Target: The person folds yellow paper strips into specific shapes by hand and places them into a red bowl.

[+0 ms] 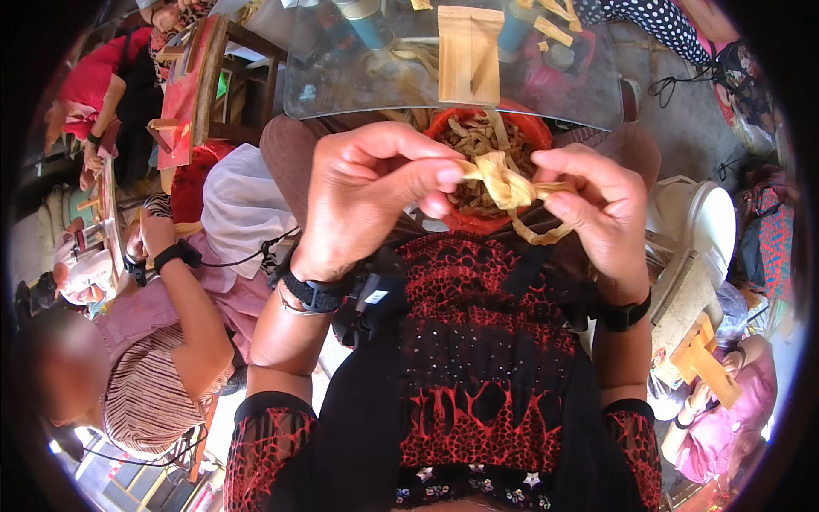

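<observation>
A pale yellow, flat fibrous strip with a loose knot (508,181) in its middle hangs between my two hands. My left hand (363,183) pinches one end between thumb and forefinger. On the other side, my right hand (601,200) pinches the opposite end between thumb and fingers, and a loop of the strip droops below the knot. Behind and beneath them is a red basket (536,124), full of similar tan twisted pieces (478,141). What exactly the strip is made of, I cannot tell.
Ahead stands a glass-topped table (341,90) bearing a wooden block stand (469,55), a blue-grey can (365,24) and wood pieces (553,32). A white stool (712,222) is at the right. Several people work nearby, one close on my left beside a wooden frame (183,102).
</observation>
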Demonstrator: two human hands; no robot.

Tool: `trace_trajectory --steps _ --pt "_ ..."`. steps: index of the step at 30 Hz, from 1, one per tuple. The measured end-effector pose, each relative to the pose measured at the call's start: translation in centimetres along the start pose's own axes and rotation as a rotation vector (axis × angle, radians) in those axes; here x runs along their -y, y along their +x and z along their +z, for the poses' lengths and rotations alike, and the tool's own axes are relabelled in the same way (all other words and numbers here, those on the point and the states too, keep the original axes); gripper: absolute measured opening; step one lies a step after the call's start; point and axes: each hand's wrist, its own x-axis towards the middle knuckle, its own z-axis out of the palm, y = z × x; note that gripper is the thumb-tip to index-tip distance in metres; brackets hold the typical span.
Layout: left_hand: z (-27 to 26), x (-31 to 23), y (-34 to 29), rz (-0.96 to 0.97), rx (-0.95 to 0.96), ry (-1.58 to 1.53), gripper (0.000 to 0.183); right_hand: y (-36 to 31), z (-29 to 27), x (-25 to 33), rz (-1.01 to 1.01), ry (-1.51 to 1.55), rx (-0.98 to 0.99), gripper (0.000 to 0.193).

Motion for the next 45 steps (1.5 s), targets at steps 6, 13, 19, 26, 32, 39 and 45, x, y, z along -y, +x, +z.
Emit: trace_trajectory --steps 6,13,19,26,32,39,45 --pt "-2.3 0.7 0.1 0.143 0.002 0.234 0.004 0.3 1.9 0.8 -0.065 -0.023 -0.131 0.034" --pt "-0.7 -0.3 1.5 0.385 0.313 0.565 0.045 0.2 3.8 1.3 -0.167 -0.168 -0.119 0.028" --pt "-1.7 1.4 0.7 0.192 0.305 0.13 0.019 -1.1 1.3 2.7 -0.153 -0.354 -0.212 0.02" --pt "-2.0 2.0 1.6 0.109 0.3 0.25 0.019 1.2 2.3 0.4 -0.234 -0.785 0.027 0.019" --pt "-2.7 1.8 1.1 -0.42 0.41 -0.082 0.015 1.5 1.9 -0.9 -0.056 -0.591 0.135 0.012" --pt "-3.0 2.3 3.5 -0.117 0.57 0.145 0.019 3.9 0.2 -1.3 0.001 -0.571 0.082 0.014" --pt "-3.5 3.5 6.8 -0.085 0.299 -0.196 0.027 7.4 0.5 -2.2 0.017 -0.368 -0.115 0.014"
